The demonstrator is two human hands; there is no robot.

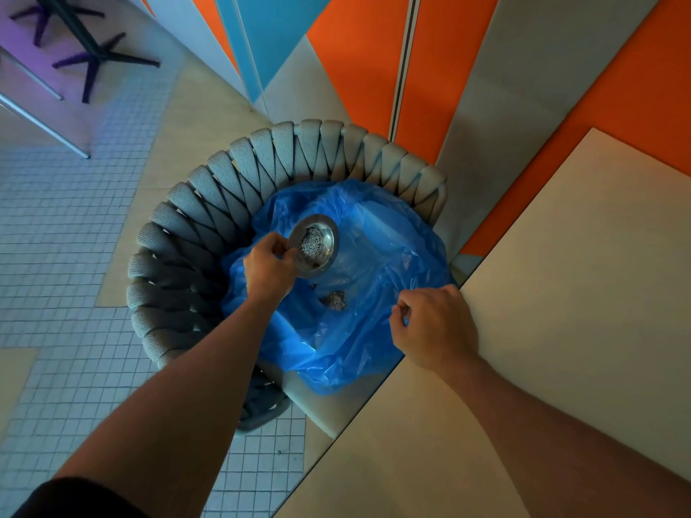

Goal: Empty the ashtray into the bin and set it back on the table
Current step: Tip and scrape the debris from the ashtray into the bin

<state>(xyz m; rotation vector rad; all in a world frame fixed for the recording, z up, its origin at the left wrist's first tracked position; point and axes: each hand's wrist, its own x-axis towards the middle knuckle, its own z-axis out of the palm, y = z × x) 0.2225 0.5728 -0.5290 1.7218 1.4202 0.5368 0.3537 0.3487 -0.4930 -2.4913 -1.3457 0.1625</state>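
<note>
My left hand (267, 265) grips the near rim of a round metal ashtray (322, 241) and holds it tilted over the blue plastic bin bag (377, 252). Grey ash still clings in the ashtray's bowl. A clump of ash (335, 300) lies in the bag below it. The bag rests on a grey woven chair (194, 233). My right hand (435, 325) pinches the bag's right edge beside the beige table (561, 293).
The beige table fills the lower right, its edge running diagonally past the chair. Orange, grey and blue wall panels (374, 50) stand behind the chair. White tiled floor (56, 218) lies to the left, with dark table bases (97, 57) at the top left.
</note>
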